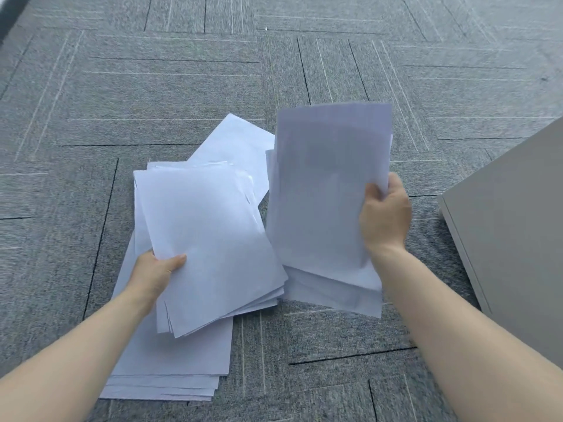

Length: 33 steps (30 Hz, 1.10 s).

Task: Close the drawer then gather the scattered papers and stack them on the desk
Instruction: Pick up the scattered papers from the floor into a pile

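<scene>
My left hand (157, 271) grips a loose bundle of white sheets (210, 239) by its lower left edge, thumb on top. A second bundle of white papers (329, 190) is raised and blurred in my right hand (384, 214), which clasps its right edge. Under the left bundle, more white sheets (170, 360) lie flat on the grey carpet, and one sheet (240, 141) pokes out behind toward the far side. The two held bundles sit side by side, nearly touching.
A grey cabinet or drawer unit (511, 226) stands at the right edge, its top and a front corner in view. Grey patterned carpet tiles (122, 86) cover the floor all around. No desk top shows.
</scene>
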Available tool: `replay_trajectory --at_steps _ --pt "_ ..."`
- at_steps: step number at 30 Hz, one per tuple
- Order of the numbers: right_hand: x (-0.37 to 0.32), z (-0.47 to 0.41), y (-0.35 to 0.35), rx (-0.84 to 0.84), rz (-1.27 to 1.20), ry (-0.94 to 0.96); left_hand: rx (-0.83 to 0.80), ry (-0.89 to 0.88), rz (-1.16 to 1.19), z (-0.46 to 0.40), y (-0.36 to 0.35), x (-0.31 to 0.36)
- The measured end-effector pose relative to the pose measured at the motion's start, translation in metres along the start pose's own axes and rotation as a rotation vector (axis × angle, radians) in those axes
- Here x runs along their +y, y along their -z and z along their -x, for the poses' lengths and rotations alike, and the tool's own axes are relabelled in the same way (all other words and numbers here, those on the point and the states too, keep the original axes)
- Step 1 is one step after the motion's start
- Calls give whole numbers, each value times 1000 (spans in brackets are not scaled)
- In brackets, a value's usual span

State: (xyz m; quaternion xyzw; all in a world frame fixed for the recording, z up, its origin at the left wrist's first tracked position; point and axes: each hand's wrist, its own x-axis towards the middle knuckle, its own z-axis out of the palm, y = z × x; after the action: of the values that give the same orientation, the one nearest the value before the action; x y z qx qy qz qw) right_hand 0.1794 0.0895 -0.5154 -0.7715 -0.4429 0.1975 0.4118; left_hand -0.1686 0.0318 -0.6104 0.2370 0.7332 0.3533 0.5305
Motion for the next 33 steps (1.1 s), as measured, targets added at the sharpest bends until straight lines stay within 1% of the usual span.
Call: replay_trajectory --at_steps 7,12,15,19,22,24,27,31,33 --pt "-37 -27 11 57 -69 78 49 -50 -87 0 3 -2" --pt "-43 -40 9 35 -193 38 26 -38 -82 0 1 -2" --pt "-45 -33 -8 -55 -207 20 -44 -18 -54 0 2 -2" --pt "-29 -8 -46 -262 -221 -87 -178 73 28 3 -3 -2" --pt "-11 10 -71 -382 -173 -146 -217 75 76 11 -9 3" --pt "-1 19 -82 -447 -151 -178 -256 71 54 13 -10 5" --pt "7 28 -95 -495 -142 -217 -292 58 5 12 -12 3" --pt "9 38 -109 -550 -162 -284 -342 43 21 14 -20 0" --pt "10 42 -115 -581 -188 -317 -339 35 3 14 -23 -3"
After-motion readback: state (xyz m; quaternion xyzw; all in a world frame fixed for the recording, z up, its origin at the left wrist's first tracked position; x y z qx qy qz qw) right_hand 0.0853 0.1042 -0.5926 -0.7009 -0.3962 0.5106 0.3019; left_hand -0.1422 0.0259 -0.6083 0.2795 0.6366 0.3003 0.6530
